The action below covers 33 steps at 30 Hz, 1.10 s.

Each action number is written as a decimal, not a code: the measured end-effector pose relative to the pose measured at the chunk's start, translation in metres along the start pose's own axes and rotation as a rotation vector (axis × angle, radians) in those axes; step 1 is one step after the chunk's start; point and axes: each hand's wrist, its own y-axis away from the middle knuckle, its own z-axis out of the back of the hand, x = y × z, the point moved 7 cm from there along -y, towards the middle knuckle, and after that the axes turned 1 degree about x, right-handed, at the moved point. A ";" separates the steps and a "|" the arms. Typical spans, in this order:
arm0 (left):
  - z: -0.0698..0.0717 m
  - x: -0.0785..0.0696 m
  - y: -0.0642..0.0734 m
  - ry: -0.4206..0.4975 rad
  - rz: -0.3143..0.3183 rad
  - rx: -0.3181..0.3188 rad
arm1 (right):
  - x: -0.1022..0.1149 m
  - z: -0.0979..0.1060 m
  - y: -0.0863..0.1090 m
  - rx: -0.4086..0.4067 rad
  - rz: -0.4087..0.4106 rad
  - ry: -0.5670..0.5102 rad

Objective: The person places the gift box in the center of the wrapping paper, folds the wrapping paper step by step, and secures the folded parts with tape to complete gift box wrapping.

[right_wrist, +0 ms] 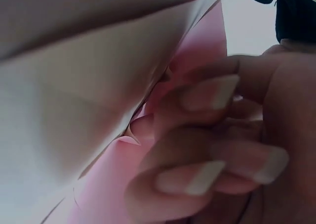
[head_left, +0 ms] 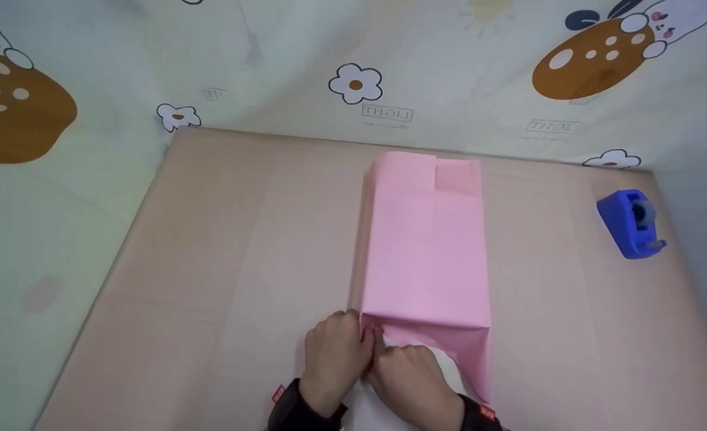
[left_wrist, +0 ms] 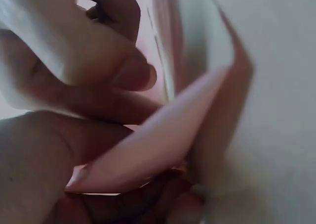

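- The desk (head_left: 239, 251) stretches wide to the left and right of the pink paper (head_left: 428, 251); its back edge, along a patterned curtain (head_left: 281, 66), runs close behind the paper's far end.
- A blue tape dispenser (head_left: 621, 224) stands well apart, near the desk's right edge.
- The pink paper is folded into a long package, its near end open, right at the hands.
- The left hand (head_left: 336, 356) pinches the near left corner, thumb inward.
- The right hand (head_left: 413, 377) is just beside it, fingers curled, pinching the same corner.
- The right side of the open end slants toward the front, beyond the right hand.
- White material (head_left: 377, 410) shows under the hands; whether it belongs to the paper is unclear.
- Hands cover the pinched fold; both wrist views are blurred, and the desk's front edge is cut off.
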 end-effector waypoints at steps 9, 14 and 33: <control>0.001 -0.002 -0.001 0.001 0.049 -0.026 | 0.002 0.002 0.003 -0.026 0.009 0.012; 0.001 -0.002 0.000 0.015 0.062 -0.029 | -0.002 0.004 0.002 -0.005 -0.011 -0.017; -0.002 -0.007 -0.001 -0.013 0.060 -0.021 | -0.013 0.005 -0.001 0.032 -0.066 -0.100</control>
